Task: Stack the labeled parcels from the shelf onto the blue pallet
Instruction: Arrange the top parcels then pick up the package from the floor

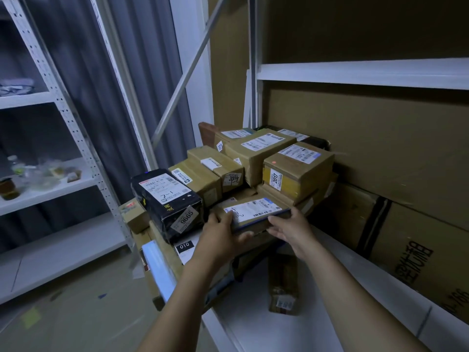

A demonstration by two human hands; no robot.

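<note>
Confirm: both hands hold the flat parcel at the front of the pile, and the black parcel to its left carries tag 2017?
One error. The left hand and right hand do hold the flat parcel, but the black parcel to its left carries tag 9665; 2017 is on the brown carton behind. The head view shows it.

Taken from one wide-angle camera worn on the head. Looked forward and down, facing stacked parcels [258,146] close ahead, with the nearest parcel [253,212] at mid-frame. Kept the shelf [355,72] close on the right, a rack [25,100] farther off on the left, floor [63,321] below it.
</note>
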